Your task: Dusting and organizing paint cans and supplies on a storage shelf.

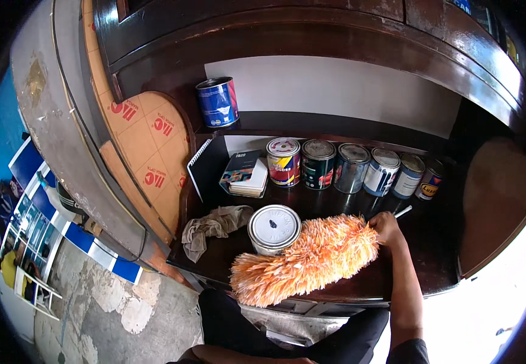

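Note:
My right hand (386,229) is closed around the white handle (403,212) of a fluffy orange-and-white duster (311,258). The duster's head lies slantwise over the front of the dark wooden desk (424,267), its far end reaching the front edge. It rests against a round can with a pale lid (274,225), covering part of the can's side. Left of this can lies a crumpled grey-brown rag (212,228). My left forearm (244,354) crosses the bottom edge above my lap; the fingers of that hand are hidden.
Several paint cans (319,164) stand in a row along the desk's back. Left of them are stacked notebooks (244,173) and a spiral-bound pad (207,167). A blue can (217,103) stands on the upper ledge. An overhanging dark cabinet (311,36) spans the top.

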The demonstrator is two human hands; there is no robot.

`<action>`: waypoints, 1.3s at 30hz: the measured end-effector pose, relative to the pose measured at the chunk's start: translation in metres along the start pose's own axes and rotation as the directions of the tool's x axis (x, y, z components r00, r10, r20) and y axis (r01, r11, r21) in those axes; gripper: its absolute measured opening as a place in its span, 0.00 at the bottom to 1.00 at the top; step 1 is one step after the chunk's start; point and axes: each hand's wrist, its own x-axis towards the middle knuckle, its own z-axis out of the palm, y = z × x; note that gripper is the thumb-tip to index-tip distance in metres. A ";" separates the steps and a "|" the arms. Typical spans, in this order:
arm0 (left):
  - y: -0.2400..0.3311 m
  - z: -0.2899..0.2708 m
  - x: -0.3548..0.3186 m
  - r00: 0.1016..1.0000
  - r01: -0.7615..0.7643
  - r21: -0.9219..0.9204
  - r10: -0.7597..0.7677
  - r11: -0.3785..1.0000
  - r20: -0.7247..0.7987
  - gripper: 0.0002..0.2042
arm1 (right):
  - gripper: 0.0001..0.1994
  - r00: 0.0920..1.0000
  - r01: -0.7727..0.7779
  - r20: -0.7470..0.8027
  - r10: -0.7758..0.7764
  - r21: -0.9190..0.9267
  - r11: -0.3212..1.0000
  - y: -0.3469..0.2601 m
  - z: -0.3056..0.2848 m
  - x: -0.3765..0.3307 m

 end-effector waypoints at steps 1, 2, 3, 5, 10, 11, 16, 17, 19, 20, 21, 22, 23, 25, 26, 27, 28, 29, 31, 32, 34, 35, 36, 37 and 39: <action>0.004 0.002 0.000 0.999 0.035 0.012 -0.035 0.999 0.007 0.14 | 0.25 1.000 -0.004 0.007 0.004 -0.001 1.000 0.000 -0.001 0.000; 0.008 0.004 -0.001 0.998 0.069 0.023 -0.069 0.997 0.013 0.13 | 0.25 1.000 -0.009 0.014 0.009 -0.001 1.000 0.001 -0.001 -0.001; 0.010 0.005 -0.003 0.995 0.102 0.035 -0.103 0.994 0.017 0.13 | 0.25 1.000 -0.012 0.023 0.012 -0.002 1.000 0.001 -0.002 -0.002; 0.010 0.005 -0.012 0.991 0.131 0.038 -0.132 0.991 0.017 0.12 | 0.25 1.000 -0.008 0.020 0.008 0.011 1.000 -0.003 -0.002 -0.002; -0.008 0.002 -0.066 0.965 0.196 0.042 -0.200 0.980 0.167 0.19 | 0.26 1.000 -0.019 -0.002 0.019 0.012 1.000 -0.009 -0.004 -0.001; -0.007 0.006 -0.074 0.965 0.221 -0.063 -0.209 0.973 0.158 0.19 | 0.26 1.000 -0.026 0.000 0.026 0.004 1.000 -0.011 -0.002 0.000; -0.010 0.018 -0.118 0.918 0.396 -0.125 -0.388 0.910 0.080 0.14 | 0.25 0.999 0.034 0.042 -0.034 0.009 0.999 -0.002 -0.008 -0.002; -0.001 0.026 -0.118 0.921 0.389 -0.133 -0.388 0.912 0.035 0.14 | 0.25 0.997 0.063 0.034 -0.063 0.019 0.998 -0.005 -0.004 0.007; 0.015 0.008 -0.110 0.922 0.328 0.046 -0.310 0.944 -0.231 0.10 | 0.24 0.999 0.054 0.008 -0.054 -0.012 0.998 0.004 -0.008 -0.004; 0.024 0.000 -0.105 0.934 0.326 0.103 -0.303 0.940 -0.190 0.10 | 0.24 0.997 0.067 0.030 -0.067 -0.007 0.998 0.005 -0.005 -0.004; 0.032 -0.008 -0.100 0.942 0.322 0.164 -0.300 0.932 -0.149 0.11 | 0.24 0.997 0.071 -0.006 -0.071 0.037 0.997 0.005 -0.003 -0.003; 0.039 -0.014 -0.092 0.916 0.402 0.231 -0.391 0.886 -0.095 0.12 | 0.24 0.996 0.082 -0.038 -0.079 0.086 0.993 0.004 0.002 0.001; 0.043 -0.023 -0.084 0.878 0.467 0.300 -0.477 0.832 -0.045 0.12 | 0.24 0.994 0.093 -0.069 -0.085 0.128 0.987 0.004 0.006 0.007; 0.049 -0.036 -0.052 0.851 0.450 0.570 -0.524 0.688 -0.040 0.11 | 0.23 0.994 0.098 -0.064 -0.088 0.175 0.980 0.007 0.006 0.005; 0.046 -0.038 -0.039 0.871 0.354 0.709 -0.490 0.609 -0.014 0.12 | 0.22 0.994 0.095 -0.079 -0.079 0.225 0.970 0.007 0.007 0.004; 0.041 -0.038 -0.023 0.883 0.250 0.827 -0.470 0.504 0.019 0.13 | 0.21 0.993 0.091 -0.098 -0.066 0.278 0.956 0.009 0.008 0.001; 0.044 -0.039 -0.002 0.861 0.208 0.850 -0.503 0.485 0.076 0.12 | 0.21 0.993 0.102 -0.089 -0.080 0.280 0.955 0.012 0.009 -0.002; 0.048 -0.036 0.020 0.832 0.161 0.871 -0.539 0.465 0.134 0.10 | 0.21 0.991 0.100 -0.115 -0.071 0.272 0.957 0.016 0.009 -0.006; 0.039 -0.031 0.055 0.794 -0.053 0.931 -0.550 0.360 0.258 0.11 | 0.22 0.986 0.133 -0.133 -0.099 0.277 0.952 0.025 0.015 -0.003; 0.036 -0.026 0.079 0.797 -0.040 0.939 -0.556 0.342 0.237 0.11 | 0.22 0.993 0.100 -0.095 -0.073 0.327 0.940 0.033 0.019 -0.003; 0.037 -0.008 0.131 0.707 -0.172 0.938 -0.625 0.301 0.331 0.08 | 0.21 1.000 0.003 -0.013 0.002 0.388 0.922 0.048 0.010 -0.016; 0.036 -0.002 0.141 0.651 -0.233 0.933 -0.668 0.276 0.360 0.07 | 0.20 1.000 0.006 0.008 -0.010 0.352 0.936 0.054 0.008 -0.017; 0.042 -0.017 0.135 0.666 -0.189 0.951 -0.680 0.247 0.308 0.07 | 0.20 0.997 0.029 0.054 -0.050 0.340 0.940 0.056 0.021 0.000; 0.044 -0.023 0.133 0.682 -0.141 0.965 -0.685 0.220 0.256 0.07 | 0.20 0.997 0.037 0.049 -0.057 0.348 0.937 0.063 0.040 0.012; 0.044 -0.024 0.133 0.694 -0.121 0.973 -0.684 0.198 0.225 0.07 | 0.16 0.990 -0.127 0.117 0.077 0.513 0.849 -0.002 0.006 0.004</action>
